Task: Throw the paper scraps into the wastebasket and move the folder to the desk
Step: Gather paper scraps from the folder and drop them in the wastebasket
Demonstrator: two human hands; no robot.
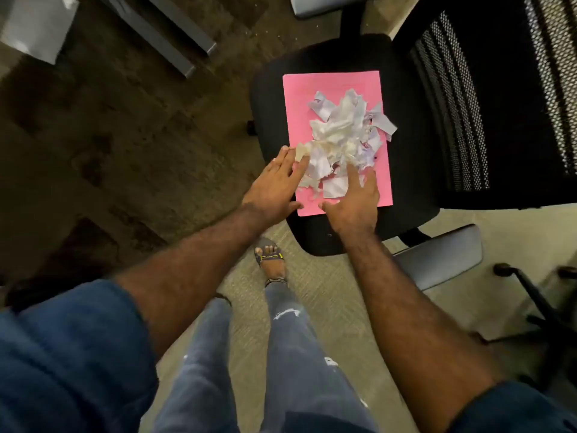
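- Both hands are open and flat, with nothing held in them yet
- The left hand (276, 179) lies at the left edge of the pile, and its fingertips touch the nearest scraps
- The right hand (354, 203) lies at the near end of the pile, with its fingers pushed in among the loose bits
- The paper scraps (346, 139) are a white, crumpled heap sitting on top of the pink folder (299, 98)
- The folder lies flat on the black seat of the office chair (415, 170)
- The pile starts right at the fingertips and runs away from the person, a little to the right, so both hands are about as near to it as each other
- The folder is longer than it is wide, and its long side points away from the person, toward the far edge of the seat (it is tipped just a bit to one side)
- The heap is stretched along that same long way, and a few scraps stick out past the right edge of the folder
- I think the hands are set to scoop the pile together from the left and from the near end
- Some small bits could slip off onto the seat or the floor when the pile is lifted
- I cannot see a wastebasket in this view, and I cannot be sure which thing is the desk
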